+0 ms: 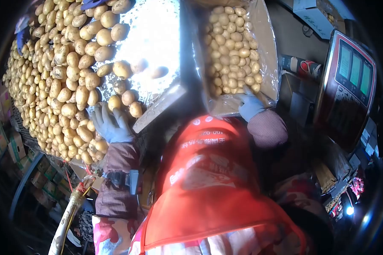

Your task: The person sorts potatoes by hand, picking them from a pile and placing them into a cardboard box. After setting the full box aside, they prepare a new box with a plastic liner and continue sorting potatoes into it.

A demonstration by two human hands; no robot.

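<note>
My left hand [110,124], in a pale blue glove, lies spread on the near edge of a big heap of yellow potatoes [59,80], its fingers touching a few loose ones [127,102]. My right hand [250,105], also gloved, grips the near rim of a cardboard box lined with clear plastic [266,51]. Small potatoes [232,49] fill that box. A red apron [208,178] covers my chest below both hands.
A bright shiny metal surface [155,38] lies between the heap and the box. A weighing scale with a green display [349,80] stands at the right. Cardboard boxes [12,144] sit low at the left. Another carton [319,12] is at the top right.
</note>
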